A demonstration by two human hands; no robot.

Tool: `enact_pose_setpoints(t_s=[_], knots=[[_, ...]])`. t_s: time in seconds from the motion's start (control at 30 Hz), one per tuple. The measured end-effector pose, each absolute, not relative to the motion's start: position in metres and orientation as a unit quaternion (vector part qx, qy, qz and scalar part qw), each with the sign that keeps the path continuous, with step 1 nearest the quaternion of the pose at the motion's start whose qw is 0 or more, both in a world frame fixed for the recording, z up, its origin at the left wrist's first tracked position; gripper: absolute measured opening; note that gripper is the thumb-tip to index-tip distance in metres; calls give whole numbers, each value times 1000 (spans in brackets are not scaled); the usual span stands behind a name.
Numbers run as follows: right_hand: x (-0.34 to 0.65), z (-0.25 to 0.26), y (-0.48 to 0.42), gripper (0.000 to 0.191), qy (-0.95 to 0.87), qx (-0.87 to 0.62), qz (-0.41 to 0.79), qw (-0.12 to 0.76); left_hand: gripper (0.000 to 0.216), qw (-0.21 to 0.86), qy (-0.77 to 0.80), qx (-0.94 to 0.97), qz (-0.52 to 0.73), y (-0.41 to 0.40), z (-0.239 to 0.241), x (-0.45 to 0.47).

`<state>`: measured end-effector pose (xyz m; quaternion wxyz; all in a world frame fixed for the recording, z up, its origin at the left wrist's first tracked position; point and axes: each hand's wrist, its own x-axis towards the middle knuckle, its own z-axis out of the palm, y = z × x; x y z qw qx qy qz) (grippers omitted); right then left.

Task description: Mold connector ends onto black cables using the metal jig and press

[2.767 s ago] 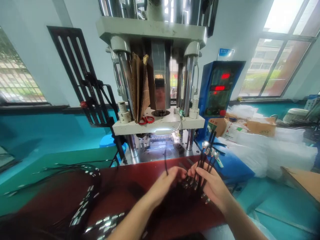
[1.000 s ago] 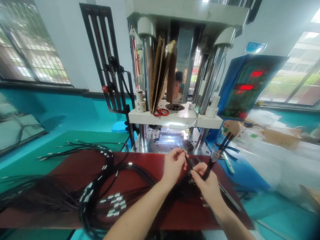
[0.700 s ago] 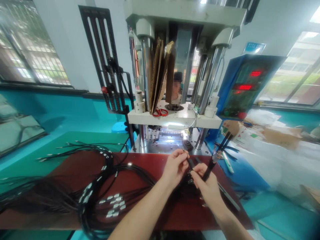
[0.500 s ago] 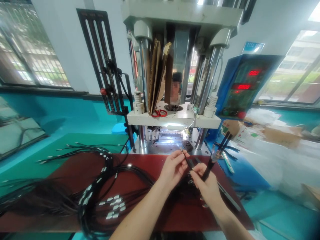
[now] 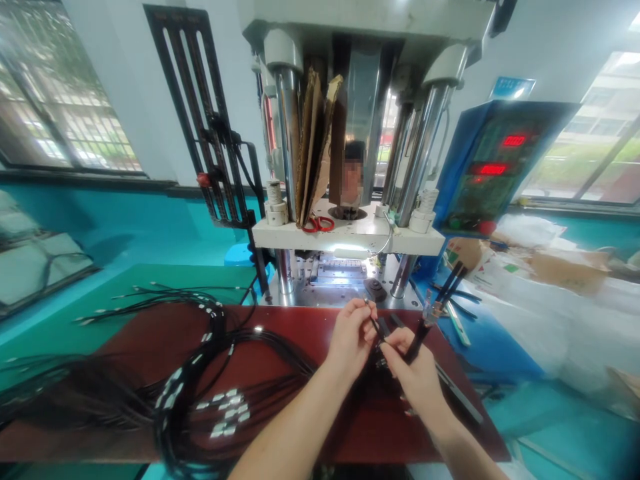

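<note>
Above the front part of the brown board, both hands hold a thin black cable (image 5: 377, 327). My left hand (image 5: 350, 339) pinches it near its end, where a small metallic tip points up towards the machine. A little lower, my right hand (image 5: 414, 365) grips the same cable between thumb and fingertips. Beside the right hand stands a dark upright piece with a clear top (image 5: 425, 319); I cannot make out its kind. Below the hands lie dark cables with small shiny ends, partly hidden by the arms. A large bundle of black cables (image 5: 173, 393) with white labels lies to the left.
A press (image 5: 345, 233) with steel columns stands ahead, its lit fixture (image 5: 343, 272) low in the middle. Red-handled scissors (image 5: 319, 224) and cardboard rest on its plate. A blue control box (image 5: 493, 170) is at right, with a cutter (image 5: 457, 323) and black-handled tools below.
The cable between the hands has turned slightly, and the left hand has shifted a little right. Both hands still hold it. The head view has moved slightly.
</note>
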<state>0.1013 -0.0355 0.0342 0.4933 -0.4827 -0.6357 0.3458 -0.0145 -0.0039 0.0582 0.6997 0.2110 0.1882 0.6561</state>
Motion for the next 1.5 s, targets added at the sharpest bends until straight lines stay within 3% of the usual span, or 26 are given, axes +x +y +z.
enact_pose_setpoints(t_s=[0.23,0.43,0.73,1.17,1.5], knots=[[105,34,-32,15,-606,-463,400,509,15,703,214,218,643,2,57,-10],[111,27,-27,16,-565,-403,478,538,36,769,145,229,579,3,54,-13],[114,21,-24,17,-540,-377,523,541,21,779,134,216,573,10,49,-11],[119,14,-26,17,-560,-399,513,514,26,705,244,267,610,12,53,1],[115,16,-21,15,-484,-361,548,579,27,674,262,313,616,4,61,5]])
